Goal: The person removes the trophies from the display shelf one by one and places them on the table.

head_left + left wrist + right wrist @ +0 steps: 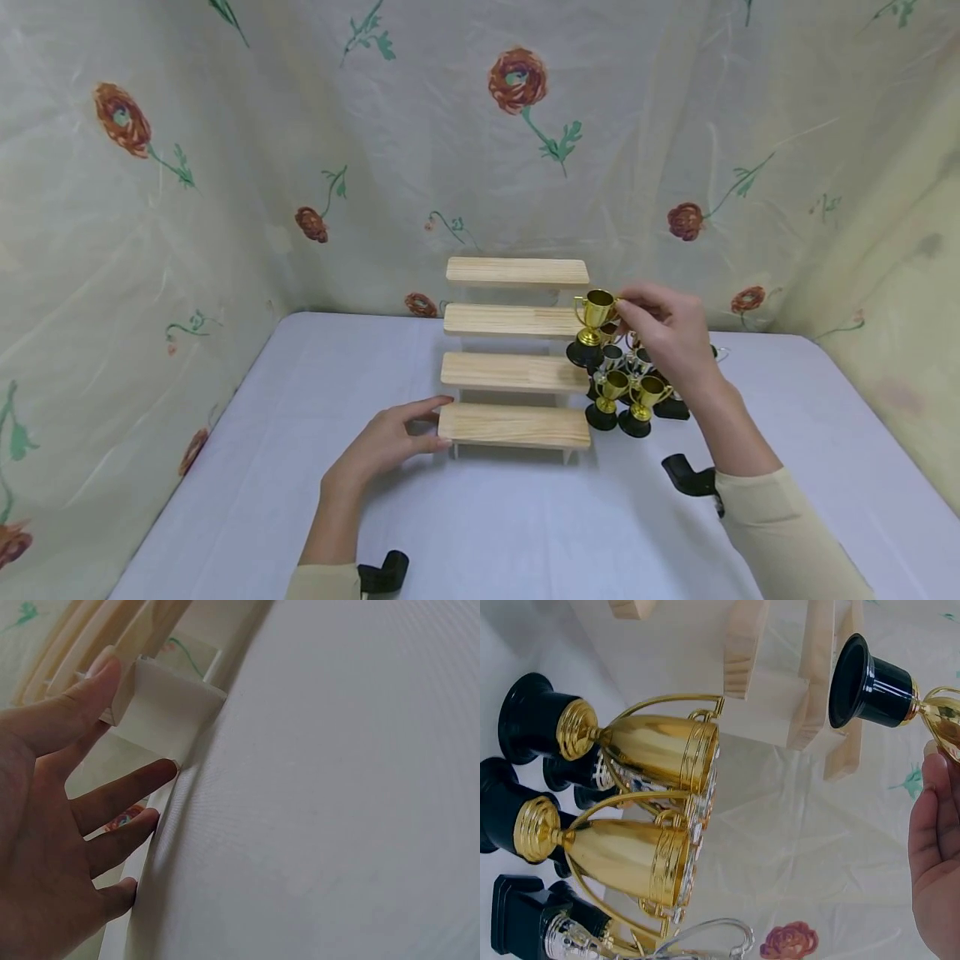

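Observation:
In the head view, a small gold trophy cup with a black base is held upright by its handle between the thumb and fingers of my right hand. It is raised near the right end of a four-step wooden display shelf. My left hand grips the left end of the lowest step with thumb and index finger; the left wrist view shows the other fingers spread. Under my right hand, several gold and silver trophies stand grouped beside the shelf, some partly hidden. The right wrist view shows the held trophy's black base.
The shelf stands on a table with a white cloth. A floral curtain hangs behind and along both sides. Black wrist mounts stick out from both sleeves.

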Tool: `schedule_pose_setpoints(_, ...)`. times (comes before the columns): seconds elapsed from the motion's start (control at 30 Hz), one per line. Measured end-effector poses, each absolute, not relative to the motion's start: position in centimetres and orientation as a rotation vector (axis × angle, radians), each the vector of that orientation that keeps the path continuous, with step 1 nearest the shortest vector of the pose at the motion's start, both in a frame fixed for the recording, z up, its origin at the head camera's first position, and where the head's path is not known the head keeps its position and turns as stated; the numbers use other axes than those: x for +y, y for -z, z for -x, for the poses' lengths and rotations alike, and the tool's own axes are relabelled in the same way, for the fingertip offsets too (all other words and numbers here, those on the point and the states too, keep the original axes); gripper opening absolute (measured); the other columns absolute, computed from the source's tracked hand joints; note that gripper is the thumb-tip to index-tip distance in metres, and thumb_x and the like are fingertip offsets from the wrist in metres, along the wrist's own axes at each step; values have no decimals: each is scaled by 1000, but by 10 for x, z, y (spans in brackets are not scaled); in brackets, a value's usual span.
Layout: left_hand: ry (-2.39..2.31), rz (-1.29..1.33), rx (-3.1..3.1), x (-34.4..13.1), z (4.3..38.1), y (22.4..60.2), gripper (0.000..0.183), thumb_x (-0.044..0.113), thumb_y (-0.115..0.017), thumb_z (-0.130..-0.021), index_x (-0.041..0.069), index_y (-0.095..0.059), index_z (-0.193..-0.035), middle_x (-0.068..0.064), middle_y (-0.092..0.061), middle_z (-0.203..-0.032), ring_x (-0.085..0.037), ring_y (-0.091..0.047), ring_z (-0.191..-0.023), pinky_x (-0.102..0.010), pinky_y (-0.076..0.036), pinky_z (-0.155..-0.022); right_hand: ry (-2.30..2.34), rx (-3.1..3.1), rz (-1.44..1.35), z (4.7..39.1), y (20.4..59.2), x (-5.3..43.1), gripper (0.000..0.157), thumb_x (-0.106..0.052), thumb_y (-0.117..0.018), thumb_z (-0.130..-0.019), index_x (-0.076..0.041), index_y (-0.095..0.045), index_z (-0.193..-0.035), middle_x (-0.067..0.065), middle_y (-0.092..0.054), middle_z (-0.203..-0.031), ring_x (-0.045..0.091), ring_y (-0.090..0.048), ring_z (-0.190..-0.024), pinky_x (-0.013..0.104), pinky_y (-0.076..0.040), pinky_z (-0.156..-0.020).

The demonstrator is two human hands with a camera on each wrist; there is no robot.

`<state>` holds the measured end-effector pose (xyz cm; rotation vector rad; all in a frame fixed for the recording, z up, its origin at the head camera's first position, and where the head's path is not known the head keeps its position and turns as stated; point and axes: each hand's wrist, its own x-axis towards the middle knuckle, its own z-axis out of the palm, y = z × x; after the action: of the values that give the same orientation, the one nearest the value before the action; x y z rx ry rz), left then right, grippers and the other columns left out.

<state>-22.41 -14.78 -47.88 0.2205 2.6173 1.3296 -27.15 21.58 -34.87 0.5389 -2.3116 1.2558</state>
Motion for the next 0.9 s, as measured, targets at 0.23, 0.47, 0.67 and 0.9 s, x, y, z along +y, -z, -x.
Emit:
schedule_pose_setpoints(0.23,-1329,-214,2626,-148,225,480,60,46,-82,-77,51,-57,-132,7,-70,-123,-23,-50,-136,-58,-37,-111,-1266,-2289,-521,266,347,224,12,-7,-61,-96,-2,-73,-96,-8,-68,-77,5,-63,-64,15,-53,-62)
schedule_pose_setpoints(0.47,-1358,-228,2612,-148,224,480,60,44,-82,-77,51,-58,-131,7,-70,-123,-20,-51,-134,-55,-38,-110,-1269,-2260,-517,265,349,236,11,-2,-62,-95,1,-73,-95,-7,-69,-77,4,-64,-64,14,-54,-63)
schedule_pose_setpoints(0.67,-1354,-215,2608,-147,224,480,60,47,-82,-77,50,-58,-132,7,-70,-124,-21,-51,-134,-56,-37,-111,-1277,-2245,-495,262,353,246,10,-1,-62,-94,0,-73,-94,-16,-68,-75,1,-64,-64,13,-53,-63)
schedule_pose_setpoints(0.9,-1356,-209,2608,-148,223,479,61,46,-82,-77,46,-59,-133,7,-69,-124,-21,-51,-135,-56,-37,-111,-1257,-2236,-437,259,357,254,11,-3,-62,-95,1,-73,-96,-13,-67,-74,1,-62,-63,13,-52,-61)
